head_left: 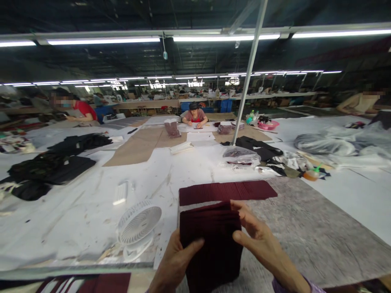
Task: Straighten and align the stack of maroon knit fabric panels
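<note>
A stack of dark maroon fabric pieces [210, 248] is held up in front of me, with several layers showing along its top edge. My left hand [180, 258] grips its left side, thumb across the near face and fingers hidden behind. At the right edge, my right hand [258, 236] has its fingers round the upper corner and its thumb against the side. Just beyond, a row of overlapping maroon fabric pieces [227, 192] lies on the grey mottled cloth [308, 228] that covers this part of the table.
A white fan [139, 226] stands left of my hands. Maroon and striped fabric [113, 283] lies at the lower left. Dark garments [64, 162] sit farther left. A metal pole [250, 69] rises beyond the plastic bag [241, 156]. A co-worker [195, 116] leans over the table's far end.
</note>
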A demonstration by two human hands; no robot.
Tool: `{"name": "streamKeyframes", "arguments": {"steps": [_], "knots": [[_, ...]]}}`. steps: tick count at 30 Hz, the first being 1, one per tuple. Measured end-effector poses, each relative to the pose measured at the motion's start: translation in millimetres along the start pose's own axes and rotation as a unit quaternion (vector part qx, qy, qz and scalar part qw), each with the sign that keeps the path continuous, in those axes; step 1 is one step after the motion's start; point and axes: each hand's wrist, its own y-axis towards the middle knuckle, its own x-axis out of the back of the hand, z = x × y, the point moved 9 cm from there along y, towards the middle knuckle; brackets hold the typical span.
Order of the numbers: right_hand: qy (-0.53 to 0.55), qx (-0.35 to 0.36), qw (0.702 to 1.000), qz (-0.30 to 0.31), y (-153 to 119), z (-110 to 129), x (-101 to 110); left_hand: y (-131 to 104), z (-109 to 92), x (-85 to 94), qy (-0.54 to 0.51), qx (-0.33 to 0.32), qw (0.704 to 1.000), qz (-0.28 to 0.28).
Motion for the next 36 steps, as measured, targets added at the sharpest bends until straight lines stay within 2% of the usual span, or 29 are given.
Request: {"name": "streamKeyframes", "arguments": {"steps": [3, 7, 12, 15, 19, 24, 29, 33, 36], "knots": [[0.026, -0.04, 0.997, 0.057, -7, -14, -16, 4, -1, 1.0, -0.03, -0.006, 0.999, -0.014], [0.049, -0.094, 0.992, 0.071, -14, -27, -25, 8, -1, 0.8, -0.042, -0.014, 0.999, -0.007], [-0.014, -0.069, 0.995, 0.071, -11, -15, -20, 8, -2, 0.8, -0.056, -0.013, 0.998, 0.007], [-0.044, -0.046, 0.995, 0.074, -9, -9, -19, 6, -5, 1.9, -0.078, -0.015, 0.997, -0.004], [-0.008, -0.051, 0.998, 0.031, -10, -14, -21, 5, -4, -2.9, -0.088, -0.014, 0.996, -0.009], [0.049, -0.155, 0.985, -0.066, -16, -37, -21, 4, 1, -10.2, -0.12, -0.015, 0.993, 0.0], [0.066, -0.168, 0.979, -0.096, -18, -36, -19, 4, 2, -2.8, -0.208, -0.007, 0.977, -0.041], [0.047, -0.161, 0.981, -0.102, -18, -35, -17, 5, -4, -14.3, -0.316, 0.01, 0.948, 0.011], [0.048, -0.163, 0.981, -0.097, -20, -37, -16, 6, -5, -21.0, -0.357, 0.032, 0.933, 0.041]]}}
